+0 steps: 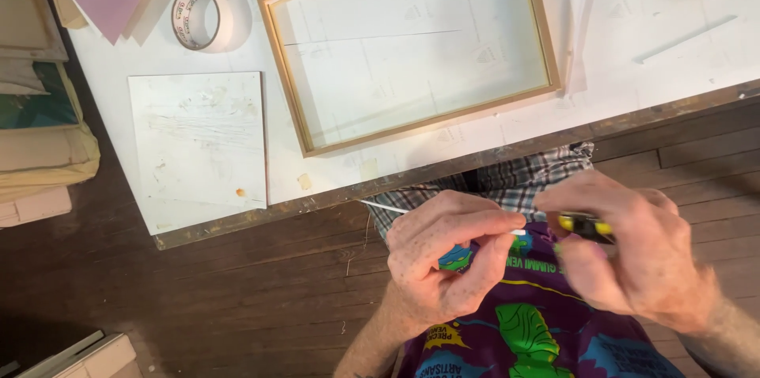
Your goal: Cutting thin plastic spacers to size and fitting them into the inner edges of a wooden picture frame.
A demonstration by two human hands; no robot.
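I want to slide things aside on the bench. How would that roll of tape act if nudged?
The roll of tape lies flat on the white tabletop, so it would probably slide, not roll. It is a hollow ring, likely light. Tipped onto its edge, it could roll off.

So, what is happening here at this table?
A person stands at the table edge. The left hand pinches a thin white strip, and the right hand holds a small black and yellow tool against its end. On the table lie an empty wooden frame, a tape roll and a white board, all untouched.
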